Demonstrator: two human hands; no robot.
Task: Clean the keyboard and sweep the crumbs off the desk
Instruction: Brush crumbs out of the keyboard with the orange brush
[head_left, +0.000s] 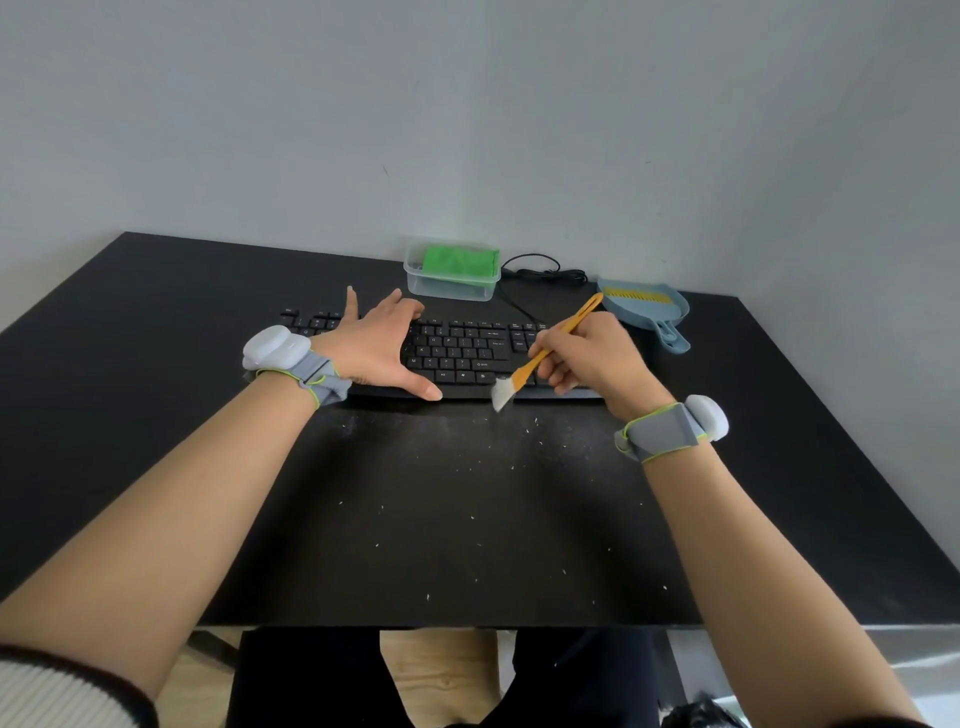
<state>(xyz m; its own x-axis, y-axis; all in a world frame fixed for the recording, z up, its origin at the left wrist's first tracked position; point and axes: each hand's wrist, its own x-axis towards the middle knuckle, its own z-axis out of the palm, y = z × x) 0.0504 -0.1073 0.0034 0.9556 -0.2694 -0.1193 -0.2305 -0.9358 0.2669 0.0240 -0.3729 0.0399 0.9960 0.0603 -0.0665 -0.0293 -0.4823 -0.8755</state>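
The black desk (156, 415) carries the keyboard (462, 348) at its far middle, and pale crumbs (467, 467) lie scattered over the near half, likely brushed out toward the edge for sweeping. The left hand (379, 343) lies flat and open on the keys, seemingly to steady the board. The right hand (587, 358) grips an orange brush (545, 353), bristles down at the near edge, while the dustpan (644, 306) waits far right beside a tub (452, 275) holding a green cloth.
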